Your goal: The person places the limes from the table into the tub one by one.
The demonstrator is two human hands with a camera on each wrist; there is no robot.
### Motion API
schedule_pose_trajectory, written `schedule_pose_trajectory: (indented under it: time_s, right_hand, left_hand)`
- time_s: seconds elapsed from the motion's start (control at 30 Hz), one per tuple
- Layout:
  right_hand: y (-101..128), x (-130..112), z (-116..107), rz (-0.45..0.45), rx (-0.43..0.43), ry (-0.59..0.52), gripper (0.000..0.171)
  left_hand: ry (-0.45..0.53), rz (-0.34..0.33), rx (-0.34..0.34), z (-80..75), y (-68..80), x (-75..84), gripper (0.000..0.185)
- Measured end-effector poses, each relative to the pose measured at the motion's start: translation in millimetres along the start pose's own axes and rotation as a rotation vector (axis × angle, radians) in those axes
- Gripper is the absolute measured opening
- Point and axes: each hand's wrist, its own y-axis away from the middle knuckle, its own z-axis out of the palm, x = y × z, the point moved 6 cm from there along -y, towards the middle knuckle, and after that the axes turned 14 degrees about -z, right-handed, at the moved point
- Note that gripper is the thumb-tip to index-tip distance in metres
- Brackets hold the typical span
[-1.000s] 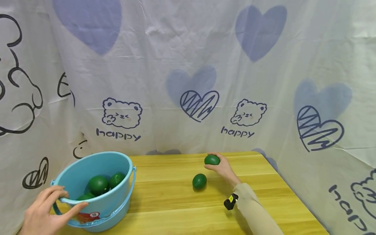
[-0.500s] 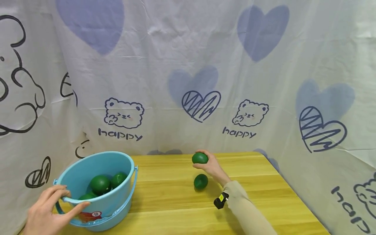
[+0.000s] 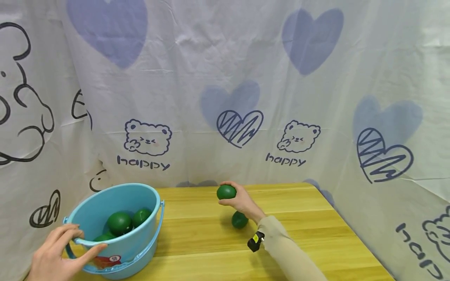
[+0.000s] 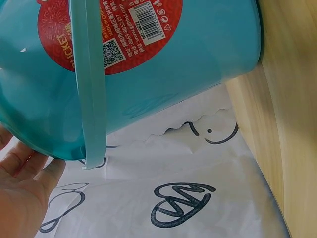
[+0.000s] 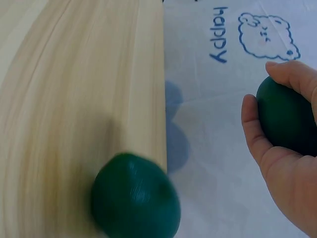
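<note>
From the head view, the person's right hand (image 3: 239,200) is lifted over the far half of the wooden table (image 3: 309,234), its fingers and thumb curled round a dark green ball (image 3: 226,192), which sits at the front of the hand, clear of the tabletop. A second green ball (image 3: 239,220) lies on the table just below that wrist, partly hidden by it. Over on the near left corner stands a light blue bucket (image 3: 140,242) with green balls in the bucket (image 3: 119,222) heaped at the bottom, at least three of them showing. The left hand (image 3: 56,253) rests on the bucket's near rim, thumb along the outside and fingers arched over the handle, gripping it. A white printed cloth (image 3: 225,97) with hearts, bears and the word "happy" hangs all round the back and sides. The left wrist view looks up along the bucket's side (image 4: 198,59), with its red label and barcode and the pale blue handle strap (image 4: 89,99) running down across it; the palm (image 4: 22,198) shows at the lower left corner, right by the strap's end, and the table edge runs down the right. The right wrist view shows the fingers (image 5: 297,74) and thumb wrapped round the held ball (image 5: 285,116) at the right, while the loose ball (image 5: 133,198) lies blurred on the wood beneath, well apart from the hand.
</note>
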Motion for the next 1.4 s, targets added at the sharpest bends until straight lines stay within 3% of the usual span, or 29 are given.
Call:
schedule_pose_trajectory:
  time_s: [0.07,0.2,0.53,0.8,1.4]
  right_hand:
    - [-2,-5,6,-0.009,-0.021,-0.009,0.056]
    - [-11,8,16,-0.027,-0.037,-0.006,0.058]
    - [-16,-6,35,-0.048,-0.084,0.017,0.062]
    - [-20,-15,45,-0.045,-0.083,-0.036,0.065]
    - [-38,-58,70,-0.086,-0.122,-0.049,0.059]
  left_hand:
    - [-0.006,-0.009,-0.007,0.2,-0.2,-0.5,0.059]
    - [-0.018,-0.021,-0.018,0.9,0.3,-0.8,0.060]
    - [-0.002,-0.003,-0.008,0.7,1.2,-1.5,0.060]
    - [-0.019,-0.012,-0.005,0.9,2.9,-1.2,0.061]
    - [-0.023,-0.029,-0.049,1.3,0.1,0.3,0.060]
